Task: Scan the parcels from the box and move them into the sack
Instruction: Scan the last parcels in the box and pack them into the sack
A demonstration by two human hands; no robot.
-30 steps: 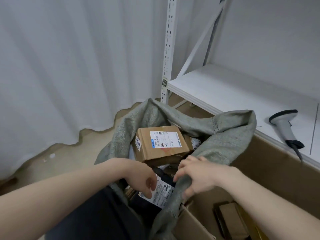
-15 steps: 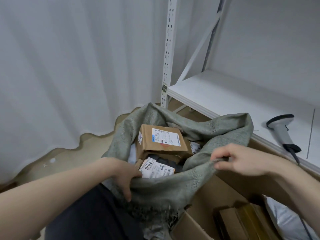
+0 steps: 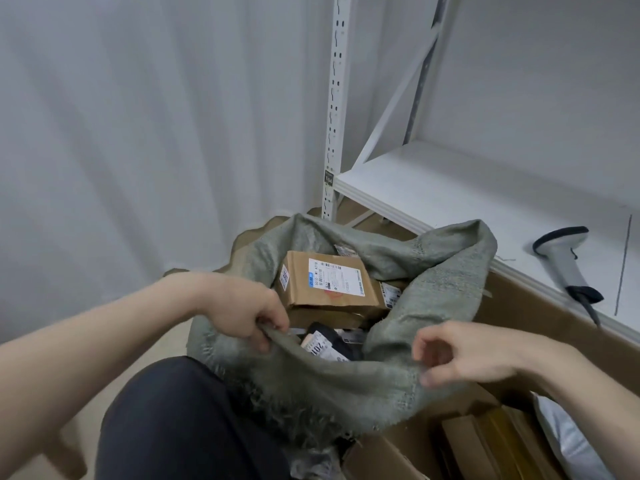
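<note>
So the grey-green woven sack [image 3: 398, 386] sits open right in front of the person, its mouth slumped between both hands and its far side leaning on the edge of the white metal shelf [image 3: 450, 192]. Inside, a brown cardboard parcel with a white shipping label [image 3: 329, 289] lies on top toward the far side of the opening, and a dark parcel with a white label [image 3: 329, 344] pokes out lower down, just beyond the near rim. The left hand [image 3: 242, 310] grips the near-left rim, fingers curled round the cloth. The right hand [image 3: 460, 355] is at the near-right rim with fingers loosely curled; its fingertips seem to touch the fabric, but I honestly can't tell if it's actually pinching it. The big brown cardboard box [image 3: 540, 317] sits right beside the sack on the right, with more parcels down in its near corner. A white handheld barcode scanner with a dark handle [image 3: 568, 268] lies on the shelf, well away from both hands.
</note>
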